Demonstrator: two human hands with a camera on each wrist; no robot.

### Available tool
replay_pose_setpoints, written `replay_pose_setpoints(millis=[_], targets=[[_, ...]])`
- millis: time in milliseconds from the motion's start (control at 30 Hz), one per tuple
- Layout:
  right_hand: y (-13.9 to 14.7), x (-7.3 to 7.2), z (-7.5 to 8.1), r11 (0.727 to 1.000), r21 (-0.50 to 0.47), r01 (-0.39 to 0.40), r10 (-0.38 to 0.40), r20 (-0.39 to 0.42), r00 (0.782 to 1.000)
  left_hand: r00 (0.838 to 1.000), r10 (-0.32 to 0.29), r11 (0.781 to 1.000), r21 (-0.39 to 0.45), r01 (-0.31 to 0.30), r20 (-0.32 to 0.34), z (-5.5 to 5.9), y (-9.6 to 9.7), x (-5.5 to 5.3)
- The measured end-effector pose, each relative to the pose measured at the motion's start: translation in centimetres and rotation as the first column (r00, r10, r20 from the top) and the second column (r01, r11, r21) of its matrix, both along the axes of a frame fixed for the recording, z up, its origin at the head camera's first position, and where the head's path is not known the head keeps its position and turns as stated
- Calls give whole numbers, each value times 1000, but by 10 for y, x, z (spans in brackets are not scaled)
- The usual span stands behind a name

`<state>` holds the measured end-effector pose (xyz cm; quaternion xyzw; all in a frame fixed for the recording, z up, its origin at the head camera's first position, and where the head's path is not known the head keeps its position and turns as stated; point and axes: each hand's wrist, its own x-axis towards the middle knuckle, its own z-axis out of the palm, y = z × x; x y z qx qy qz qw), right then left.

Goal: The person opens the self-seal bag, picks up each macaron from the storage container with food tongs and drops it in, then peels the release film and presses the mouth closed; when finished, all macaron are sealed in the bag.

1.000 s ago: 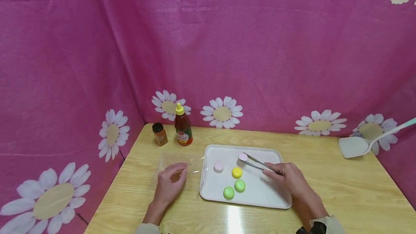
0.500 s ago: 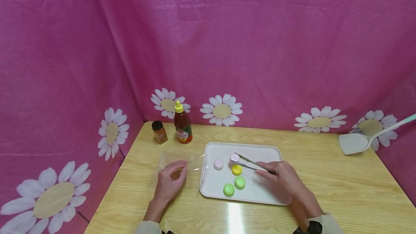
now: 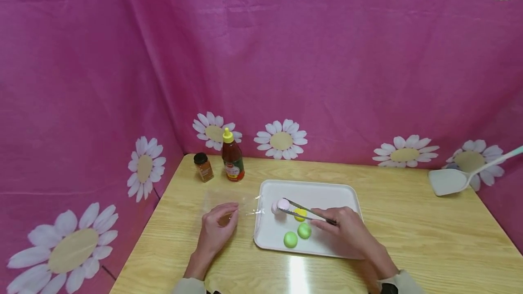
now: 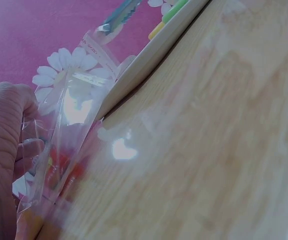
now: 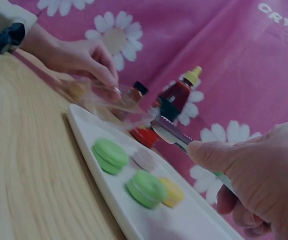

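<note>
While the right hand [image 3: 345,224] curls around tongs [image 3: 310,211], their tips hold a pink macaron [image 3: 283,203] over the left part of a white tray [image 3: 327,194]. A second pink macaron [image 3: 275,209] sits partly hidden behind it; a yellow one [image 3: 301,212] lies under the tongs, and two green ones [image 3: 304,230] rest toward the tray's near edge. The left hand [image 3: 215,231], thumb and fingers nearly closed, pinches a clear bag [image 3: 229,197] beside the tray's left edge. A jar [image 3: 203,168] and sauce bottle [image 3: 233,160] stand near the far left corner of the bench [image 3: 408,221].
</note>
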<state>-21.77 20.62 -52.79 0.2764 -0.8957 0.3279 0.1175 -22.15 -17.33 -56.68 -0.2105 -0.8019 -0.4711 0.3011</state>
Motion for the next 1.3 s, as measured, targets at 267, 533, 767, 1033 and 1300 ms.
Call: replay_pose_setpoints(millis=[267,533,767,1033,1300], targets=[[-35,-3,2,989,106,-99,109,-95,989,1000,-7,1000,14,7,-30,-3,0,-2],[-70,-15,11,957,233,-173,226,-225,948,1000,-4,1000,15,4,-14,-5,2,-3],[-92,-23,16,945,256,-206,253,-165,953,1000,19,1000,-24,-20,-6,-4,0,-2],[-110,-33,14,933,270,-237,272,-102,957,1000,26,999,-30,-26,9,-3,-1,-1],[-118,-37,12,937,263,-231,249,-34,968,1000,6,1000,-29,-7,-17,-3,-2,-2]])
